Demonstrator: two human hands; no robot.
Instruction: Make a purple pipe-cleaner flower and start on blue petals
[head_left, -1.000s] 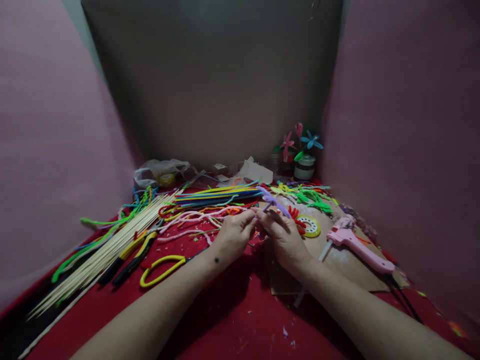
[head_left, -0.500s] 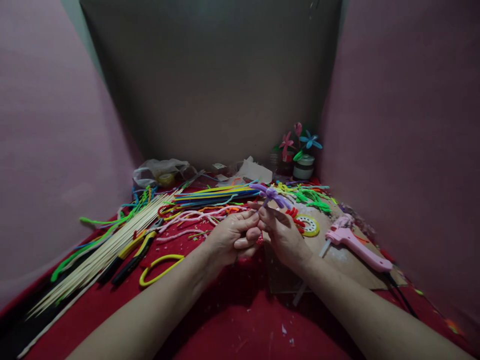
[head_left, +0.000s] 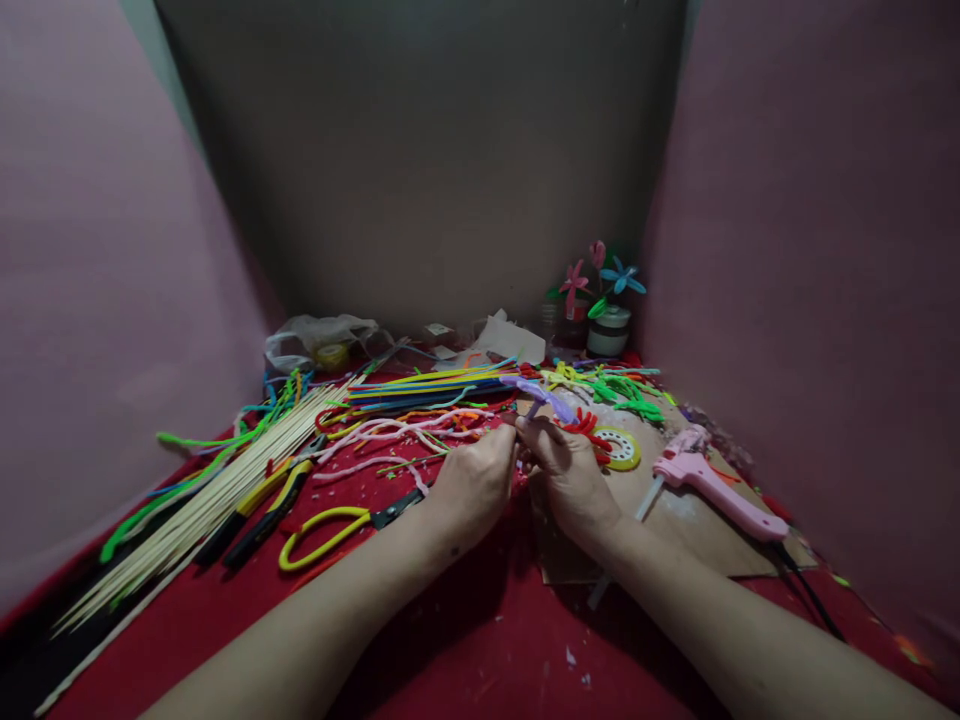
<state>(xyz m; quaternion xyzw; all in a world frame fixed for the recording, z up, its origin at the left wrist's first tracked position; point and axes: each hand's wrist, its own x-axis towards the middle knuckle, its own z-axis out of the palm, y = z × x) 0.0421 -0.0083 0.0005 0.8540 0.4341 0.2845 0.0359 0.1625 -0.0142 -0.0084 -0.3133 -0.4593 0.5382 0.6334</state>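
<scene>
Just right of the middle, a purple pipe-cleaner flower stands tilted, its petals above my fingers and its short purple stem running down into them. My right hand is closed, pinching that stem between thumb and fingers. Against it, my left hand is curled into a fist with its knuckles up, at the stem's lower end. The left fingertips are turned away, so what they grip is hidden. Under my left wrist lie yellow-handled scissors, partly covered by the forearm.
Bamboo sticks and yellow-black pliers lie left. Loose pink pipe cleaners spread behind my hands. On the right, cardboard carries a pink glue gun; a yellow-rimmed roll lies nearby. Finished flowers stand in jars behind.
My left hand has rolled over from a palm-side pinch to a knuckles-up fist and uncovered more of the scissors. The purple flower has tilted and turned, showing its petals more edge-on.
</scene>
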